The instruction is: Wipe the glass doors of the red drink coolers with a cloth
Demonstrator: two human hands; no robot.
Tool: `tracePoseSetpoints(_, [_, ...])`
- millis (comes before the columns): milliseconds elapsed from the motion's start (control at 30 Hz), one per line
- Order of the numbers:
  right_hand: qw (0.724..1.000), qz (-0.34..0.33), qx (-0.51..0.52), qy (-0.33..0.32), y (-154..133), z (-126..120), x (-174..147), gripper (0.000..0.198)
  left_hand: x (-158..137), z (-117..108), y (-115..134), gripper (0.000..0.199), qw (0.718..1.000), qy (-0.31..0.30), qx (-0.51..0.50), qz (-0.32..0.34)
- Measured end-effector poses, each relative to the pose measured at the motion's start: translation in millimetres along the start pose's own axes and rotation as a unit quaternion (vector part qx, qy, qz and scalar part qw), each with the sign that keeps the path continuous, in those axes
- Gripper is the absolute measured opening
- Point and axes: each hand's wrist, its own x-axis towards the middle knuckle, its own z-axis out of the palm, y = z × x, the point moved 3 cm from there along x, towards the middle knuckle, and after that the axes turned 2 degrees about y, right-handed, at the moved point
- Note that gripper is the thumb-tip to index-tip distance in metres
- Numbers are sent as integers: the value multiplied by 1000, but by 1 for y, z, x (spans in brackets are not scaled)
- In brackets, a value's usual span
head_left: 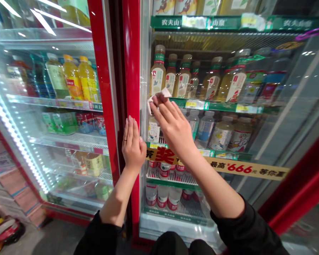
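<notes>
My right hand (174, 125) presses a white tissue (164, 93) against the glass of a drinks fridge door (202, 219). The tissue's edges stick out past the fingertips; the rest is hidden beneath the fingers. Flat against the door's red frame (132, 78) rests my left hand (133, 147), its fingers stretched out and holding nothing. Behind the glass, near my right hand, stand tea bottles (157, 72) on a shelf. A yellow printed strip (244, 168) crosses the door below the right hand.
To the left, a second fridge with a red frame (99, 71) holds orange drink bottles (73, 78) and other drinks. Stacked boxes (23, 193) stand at the lower left. Shelves of cups (162, 198) show low behind the glass.
</notes>
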Motion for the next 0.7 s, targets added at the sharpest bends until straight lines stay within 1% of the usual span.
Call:
tracePoseSetpoints(67, [1000, 20, 0, 16, 6, -5, -10, 64, -2, 0, 0, 71, 1000, 4, 4, 0])
tracePoseSetpoints(167, [1000, 12, 0, -3, -1, -3, -20, 64, -4, 0, 0, 71, 1000, 4, 3, -8])
tracePoseSetpoints(233, [999, -10, -5, -30, -11, 4, -14, 57, -4, 0, 0, 71, 1000, 2, 0, -14])
tracePoseSetpoints(300, [998, -35, -3, -55, -20, 11, -1, 53, -4, -1, -1, 72, 1000, 5, -1, -16])
tracePoseSetpoints(367, [997, -41, 3, -60, -22, 15, 11, 53, -4, -1, -2, 73, 1000, 7, 0, -15])
tracePoseSetpoints(433, [998, -27, 7, -48, -20, 15, 16, 57, -4, -1, -2, 74, 1000, 2, -2, -15])
tracePoseSetpoints(567, [1000, 1, 4, -21, -20, 14, -2, 60, -4, -1, -1, 69, 1000, -12, -1, -22])
tracePoseSetpoints(633, [1000, -13, 1, -25, -27, 17, -10, 56, -4, -1, -1, 67, 1000, -5, 7, -22])
tracePoseSetpoints(700, [999, -31, 2, -37, -34, 20, -9, 53, -5, -1, -1, 66, 1000, 9, 17, -20])
